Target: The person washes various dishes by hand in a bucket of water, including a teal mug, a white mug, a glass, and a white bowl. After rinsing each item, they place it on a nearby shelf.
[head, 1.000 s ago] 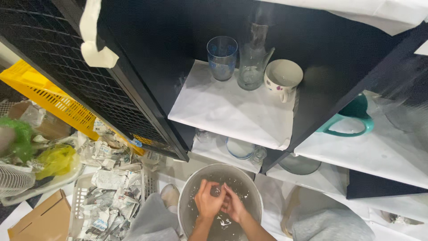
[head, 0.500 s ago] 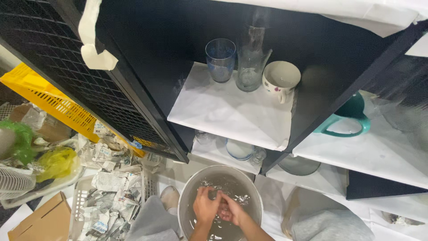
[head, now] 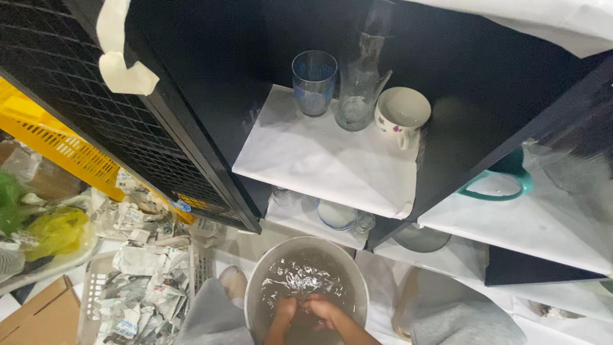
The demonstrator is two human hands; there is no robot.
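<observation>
Both hands have sunk lower in the metal basin (head: 255, 300), the small thing they held up earlier now out of sight. Left hand (head: 285, 308) and right hand (head: 322, 309) press together underwater; what they clasp I cannot tell. Looks like mid-wash; rinsing needs a firm grip.

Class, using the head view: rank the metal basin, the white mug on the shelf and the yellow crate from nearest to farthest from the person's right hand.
1. Metal basin: the right hand is inside it, next to the left hand.
2. White mug: on the white-lined shelf, above the hand.
3. Yellow crate: far to the left, behind the black mesh panel.
</observation>
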